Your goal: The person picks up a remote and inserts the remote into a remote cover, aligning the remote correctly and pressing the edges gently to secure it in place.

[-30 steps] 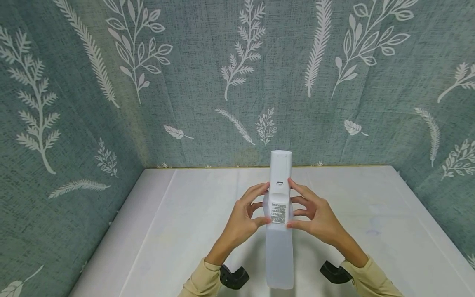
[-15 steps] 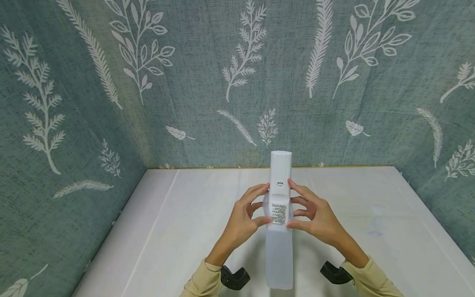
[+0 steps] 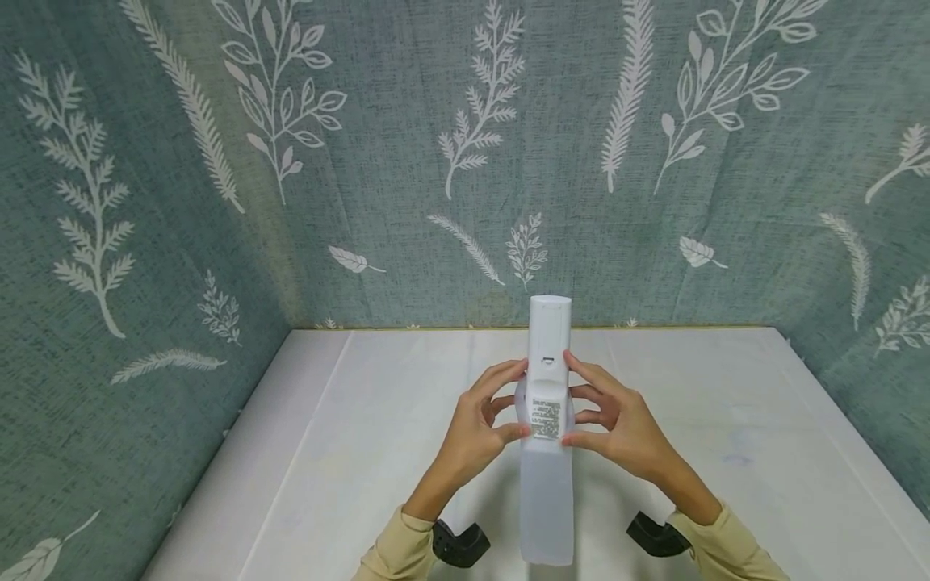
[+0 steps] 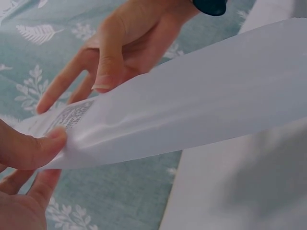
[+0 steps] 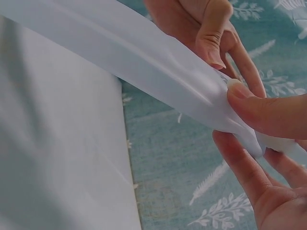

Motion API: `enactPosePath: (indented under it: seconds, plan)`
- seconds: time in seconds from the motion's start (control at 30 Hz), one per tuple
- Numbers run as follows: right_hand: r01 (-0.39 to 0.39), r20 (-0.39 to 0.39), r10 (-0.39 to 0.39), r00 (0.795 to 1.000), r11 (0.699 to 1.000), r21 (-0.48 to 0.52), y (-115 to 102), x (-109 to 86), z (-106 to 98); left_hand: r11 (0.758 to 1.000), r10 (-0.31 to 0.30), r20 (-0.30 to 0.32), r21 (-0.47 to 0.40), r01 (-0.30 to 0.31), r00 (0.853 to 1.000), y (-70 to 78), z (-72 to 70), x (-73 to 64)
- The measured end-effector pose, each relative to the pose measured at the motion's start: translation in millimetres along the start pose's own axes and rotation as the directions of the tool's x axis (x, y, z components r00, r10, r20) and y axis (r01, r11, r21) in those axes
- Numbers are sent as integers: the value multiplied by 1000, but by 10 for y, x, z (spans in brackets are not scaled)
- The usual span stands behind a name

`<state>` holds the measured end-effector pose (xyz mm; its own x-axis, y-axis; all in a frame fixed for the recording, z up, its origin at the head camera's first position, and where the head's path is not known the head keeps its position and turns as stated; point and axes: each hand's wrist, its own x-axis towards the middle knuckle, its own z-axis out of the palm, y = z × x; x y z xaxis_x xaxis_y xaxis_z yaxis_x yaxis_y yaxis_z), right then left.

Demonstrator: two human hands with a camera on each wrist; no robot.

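Note:
A long white plastic device stands up between both hands in the head view, with a small slot and a printed label on the side that faces me. Its lower part is a smooth, frosted white length. My left hand grips the device's left edge by thumb and fingertips. On the opposite edge, my right hand pinches it the same way, thumb beside the label. A pale rounded part shows behind the label, mostly hidden. Both wrist views show the frosted part running from the fingers toward the body.
Under the hands lies a white tabletop. Green cloth with white leaf patterns hangs behind it and along both sides. Black wrist mounts sit at the cuffs of the beige sleeves.
The head view has shifted slightly, so the backdrop and table edges sit a little further right. The hands and the white device keep their hold and place.

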<state>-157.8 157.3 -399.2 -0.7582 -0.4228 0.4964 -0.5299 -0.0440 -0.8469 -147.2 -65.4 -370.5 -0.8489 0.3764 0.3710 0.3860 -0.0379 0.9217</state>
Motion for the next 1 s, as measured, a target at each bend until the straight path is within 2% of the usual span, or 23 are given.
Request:
enactPosePath:
  seconds: [0.47,0.73,1.0]
  plan:
    - [-9,-16,8,1000,999,-34,-1,-26,4,1000,-5,-9,12,5,1000,24,18,-7]
    - [-8,-24,7,1000,999,-39,-4,-32,2,1000,12,-17,0,-12,1000,-220,3,16]
    - [-17,-29,15,999,999,-48,0,-35,-4,999,35,-25,-10,-36,999,-252,5,19]
